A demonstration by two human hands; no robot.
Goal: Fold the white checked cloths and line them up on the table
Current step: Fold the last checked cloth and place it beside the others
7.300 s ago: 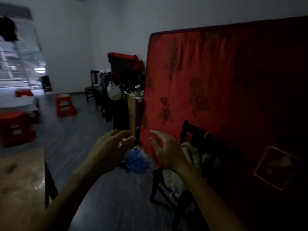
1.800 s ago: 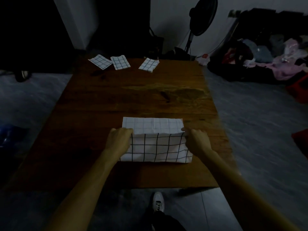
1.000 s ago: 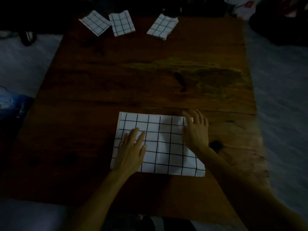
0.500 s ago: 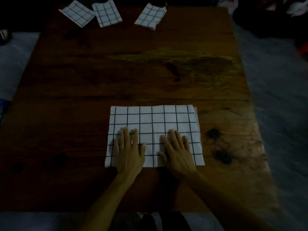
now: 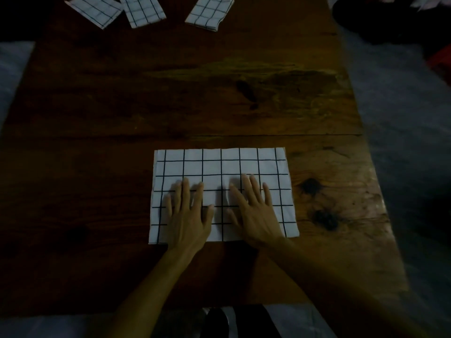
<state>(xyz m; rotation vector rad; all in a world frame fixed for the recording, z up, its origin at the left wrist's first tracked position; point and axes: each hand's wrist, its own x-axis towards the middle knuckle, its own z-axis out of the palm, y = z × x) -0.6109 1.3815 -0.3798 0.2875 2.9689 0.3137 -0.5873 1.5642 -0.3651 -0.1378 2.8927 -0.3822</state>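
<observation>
Layout of cloths and hands on the bench (image 5: 97, 118).
The near cloth (image 5: 219, 164) lies at the front centre, left hand (image 5: 188, 220) and right hand (image 5: 256, 215) side by side on it; three folded cloths (image 5: 144, 11) line the far edge.

The dark brown wooden bench (image 5: 219, 93) shows knots and grain with a dull sheen. The white black-checked cloth rectangle (image 5: 219, 164) looks matt and smooth, like three small folded checked cloths (image 5: 144, 11).
</observation>
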